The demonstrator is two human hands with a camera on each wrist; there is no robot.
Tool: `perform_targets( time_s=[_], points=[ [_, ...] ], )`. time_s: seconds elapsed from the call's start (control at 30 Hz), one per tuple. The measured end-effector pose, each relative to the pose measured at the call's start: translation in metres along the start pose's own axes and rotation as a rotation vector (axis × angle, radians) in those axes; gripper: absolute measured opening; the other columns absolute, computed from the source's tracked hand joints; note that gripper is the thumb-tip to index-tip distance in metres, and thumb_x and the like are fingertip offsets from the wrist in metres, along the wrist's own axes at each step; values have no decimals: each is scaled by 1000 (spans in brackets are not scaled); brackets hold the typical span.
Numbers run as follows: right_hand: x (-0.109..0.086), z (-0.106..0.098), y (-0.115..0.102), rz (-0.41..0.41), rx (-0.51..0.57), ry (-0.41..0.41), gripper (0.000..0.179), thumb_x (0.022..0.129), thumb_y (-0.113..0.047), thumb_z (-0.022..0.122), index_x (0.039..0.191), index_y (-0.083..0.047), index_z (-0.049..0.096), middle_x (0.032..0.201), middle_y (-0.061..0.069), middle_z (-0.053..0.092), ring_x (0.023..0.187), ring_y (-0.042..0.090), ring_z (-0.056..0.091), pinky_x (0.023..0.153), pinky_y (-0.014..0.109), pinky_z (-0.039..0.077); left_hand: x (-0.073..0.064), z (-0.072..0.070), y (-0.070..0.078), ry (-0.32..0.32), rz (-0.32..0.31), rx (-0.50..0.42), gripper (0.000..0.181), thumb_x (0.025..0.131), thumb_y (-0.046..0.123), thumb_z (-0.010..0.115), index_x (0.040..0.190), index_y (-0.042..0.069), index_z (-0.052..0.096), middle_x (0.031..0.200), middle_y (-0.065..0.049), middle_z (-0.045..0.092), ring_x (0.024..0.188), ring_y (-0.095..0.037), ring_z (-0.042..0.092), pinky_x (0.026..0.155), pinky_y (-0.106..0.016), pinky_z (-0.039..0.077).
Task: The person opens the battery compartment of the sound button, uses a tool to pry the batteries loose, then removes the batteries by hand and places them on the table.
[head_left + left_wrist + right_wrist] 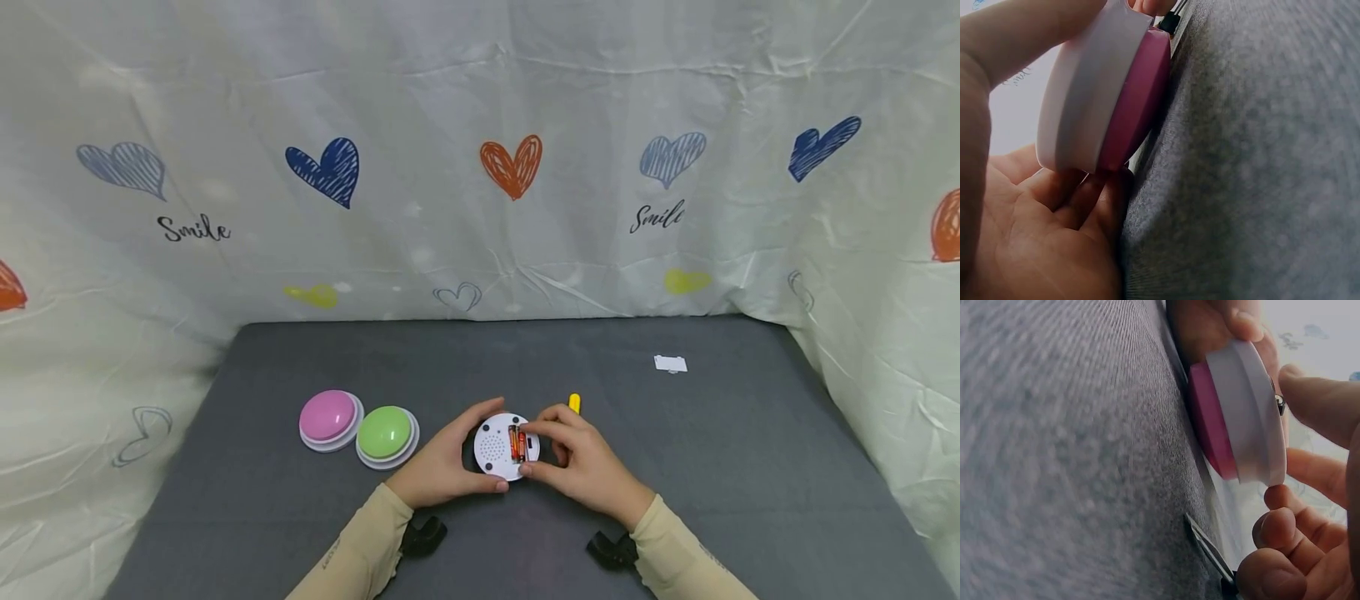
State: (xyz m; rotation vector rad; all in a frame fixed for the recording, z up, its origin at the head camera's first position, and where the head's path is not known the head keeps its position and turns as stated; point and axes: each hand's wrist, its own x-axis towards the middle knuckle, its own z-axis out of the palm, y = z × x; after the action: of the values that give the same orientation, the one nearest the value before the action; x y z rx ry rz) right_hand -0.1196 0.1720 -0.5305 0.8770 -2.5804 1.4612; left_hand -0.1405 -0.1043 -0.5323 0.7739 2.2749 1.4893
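A round white push button with a pink dome lies upside down on the grey table. Its underside shows speaker holes, dark feet and an open compartment with red-and-black batteries. My left hand grips the white rim between thumb and fingers. From the other side, my right hand pinches at a battery, index finger at its far end and thumb at the near end. The pink dome faces the cloth in the right wrist view, where a metal battery end shows close to the thumb.
A pink-topped button and a green-topped button stand to the left. Behind my right hand lies a screwdriver with a yellow handle; its metal shaft rests on the cloth. A small white cover lies at the back right.
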Motion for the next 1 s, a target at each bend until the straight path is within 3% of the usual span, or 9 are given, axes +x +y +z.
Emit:
perform_targets(
  time_s=[1.0],
  points=[
    [-3,1,4,-90,-55,8,40,97,-28,88,134,-15,80,123,-4,62,71,3,51,64,21,48,2,0,3,-5,-14,3,111,82,35,100,171,17,37,167,0,48,151,-19,46,125,-55,34]
  ],
)
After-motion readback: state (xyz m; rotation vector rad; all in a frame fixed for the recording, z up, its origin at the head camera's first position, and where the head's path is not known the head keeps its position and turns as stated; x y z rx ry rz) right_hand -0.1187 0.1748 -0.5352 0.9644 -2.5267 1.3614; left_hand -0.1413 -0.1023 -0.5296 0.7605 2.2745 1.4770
